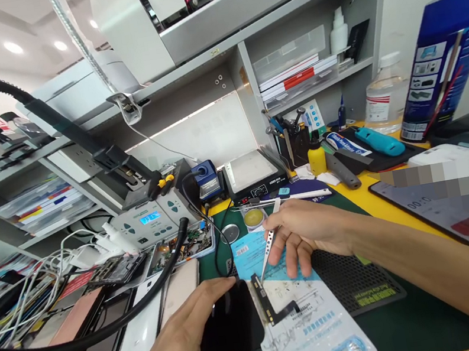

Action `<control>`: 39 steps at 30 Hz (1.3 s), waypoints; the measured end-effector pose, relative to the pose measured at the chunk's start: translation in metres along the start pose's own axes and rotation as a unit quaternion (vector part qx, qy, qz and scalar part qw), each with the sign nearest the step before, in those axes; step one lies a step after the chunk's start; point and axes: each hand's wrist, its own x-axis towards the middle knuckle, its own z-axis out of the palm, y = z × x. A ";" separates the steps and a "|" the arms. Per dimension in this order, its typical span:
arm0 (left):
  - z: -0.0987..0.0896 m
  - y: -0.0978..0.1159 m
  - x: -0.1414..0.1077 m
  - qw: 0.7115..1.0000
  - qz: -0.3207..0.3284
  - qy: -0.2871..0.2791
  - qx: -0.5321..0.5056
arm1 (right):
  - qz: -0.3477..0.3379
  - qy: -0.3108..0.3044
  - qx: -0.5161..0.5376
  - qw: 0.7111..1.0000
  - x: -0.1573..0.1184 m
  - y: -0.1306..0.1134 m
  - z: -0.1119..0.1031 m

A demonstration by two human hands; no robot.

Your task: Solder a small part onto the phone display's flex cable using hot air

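Note:
My left hand (180,334) grips a black phone screen (230,326) by its edges, fingers at the far side and thumb at the near side. In my right hand (306,226) is a pair of metal tweezers (268,249), pinched between thumb and forefinger. Their tips point down at a narrow black flex strip (263,299) at the screen's right edge; whether they touch it I cannot tell. The strip has small gold contacts and an L-shaped tail. It lies over a blue and white printed card (316,338).
A green mat (424,317) and a black perforated pad (347,285) lie beneath. Behind are a tin of yellowish paste (253,217), a hot plate (254,172) and a hot-air station (152,222). Its black hose (149,309) arcs across the left, over several phones. A large phone (409,200) lies right.

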 end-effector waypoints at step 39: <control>0.000 0.003 -0.001 1.000 -0.023 0.016 0.000 | -0.018 -0.021 -0.004 1.000 0.005 0.009 0.002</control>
